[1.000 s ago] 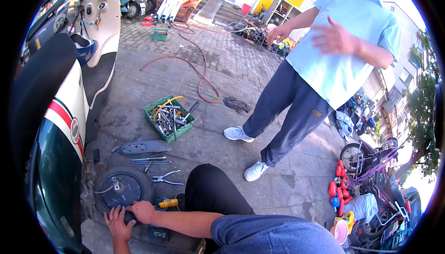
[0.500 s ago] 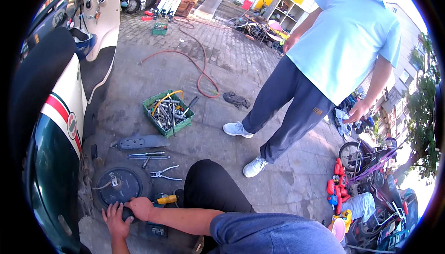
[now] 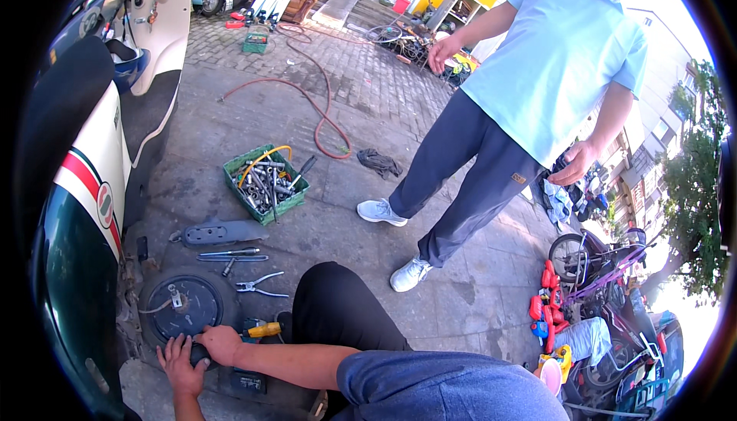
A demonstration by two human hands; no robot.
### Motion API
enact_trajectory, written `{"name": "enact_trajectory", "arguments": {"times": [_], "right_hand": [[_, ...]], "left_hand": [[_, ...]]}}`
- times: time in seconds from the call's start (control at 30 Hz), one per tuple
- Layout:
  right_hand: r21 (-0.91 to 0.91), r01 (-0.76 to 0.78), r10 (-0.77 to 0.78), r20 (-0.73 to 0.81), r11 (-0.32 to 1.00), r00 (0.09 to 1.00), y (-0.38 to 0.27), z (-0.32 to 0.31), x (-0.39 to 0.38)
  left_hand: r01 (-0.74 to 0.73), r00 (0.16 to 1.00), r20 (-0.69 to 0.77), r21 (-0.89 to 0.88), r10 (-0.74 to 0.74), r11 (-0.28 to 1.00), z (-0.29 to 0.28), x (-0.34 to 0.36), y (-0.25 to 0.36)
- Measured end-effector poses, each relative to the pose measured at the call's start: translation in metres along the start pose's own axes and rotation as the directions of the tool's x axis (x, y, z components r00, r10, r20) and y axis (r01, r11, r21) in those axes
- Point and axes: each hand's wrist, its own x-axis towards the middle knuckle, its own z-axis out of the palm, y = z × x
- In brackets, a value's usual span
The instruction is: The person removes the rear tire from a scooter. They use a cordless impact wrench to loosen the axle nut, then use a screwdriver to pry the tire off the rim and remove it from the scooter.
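Left hand [image 3: 181, 366] and right hand [image 3: 221, 345] partly hide a dark piece [image 3: 199, 354]; the view's rim crops the scooter [image 3: 73, 260].

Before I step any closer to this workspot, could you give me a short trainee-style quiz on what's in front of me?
1. Multiple choice. What colour is the tool basket?
A) red
B) green
C) white

2. True or false: the pliers lie on the ground, outside the basket.

3. Short answer. What large round thing lies right by the worker's left hand and right hand?

Key:
1. B
2. True
3. A wheel
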Motion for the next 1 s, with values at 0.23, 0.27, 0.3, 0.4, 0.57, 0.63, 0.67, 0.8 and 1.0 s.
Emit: {"name": "enact_trajectory", "arguments": {"times": [0.23, 0.27, 0.3, 0.4, 0.57, 0.63, 0.67, 0.8, 1.0], "right_hand": [[0.006, 0.038, -0.037, -0.051, 0.999, 0.998, 0.001, 0.002, 0.000], [0.005, 0.038, -0.038, -0.048, 0.999, 0.998, 0.002, 0.002, 0.000], [0.002, 0.021, -0.021, -0.023, 1.000, 1.000, 0.002, 0.003, 0.000], [0.008, 0.021, -0.021, -0.041, 1.000, 0.999, 0.003, 0.004, 0.000], [0.008, 0.061, -0.060, -0.098, 0.998, 0.993, 0.003, 0.006, 0.001], [-0.011, 0.065, -0.066, -0.113, 0.998, 0.991, 0.004, 0.006, 0.001], [-0.024, 0.062, -0.064, -0.115, 0.998, 0.991, 0.005, 0.005, 0.002], [-0.037, 0.064, -0.066, -0.065, 0.997, 0.996, 0.006, 0.007, 0.001], [-0.046, 0.061, -0.064, -0.063, 0.997, 0.996, 0.004, 0.001, -0.001]], "left_hand": [[0.019, 1.000, 0.018, -0.008, -0.019, 1.000, -0.002, 0.000, 0.003], [0.018, 1.000, 0.020, -0.009, -0.018, 1.000, -0.003, 0.000, 0.003], [0.019, 1.000, 0.022, -0.009, -0.019, 1.000, -0.003, 0.000, 0.004], [0.023, 0.999, 0.026, -0.011, -0.023, 1.000, -0.004, 0.000, 0.005], [0.022, 0.999, 0.028, -0.005, -0.022, 1.000, -0.007, 0.000, 0.008], [-0.001, 1.000, 0.013, -0.008, 0.001, 1.000, -0.008, 0.001, 0.009], [0.034, 0.999, 0.040, -0.006, -0.034, 0.999, -0.008, 0.001, 0.010], [-0.002, 1.000, 0.031, 0.043, 0.001, 0.999, -0.005, 0.000, 0.007], [-0.010, 1.000, 0.025, 0.101, 0.007, 0.995, -0.005, -0.001, 0.006]]}}
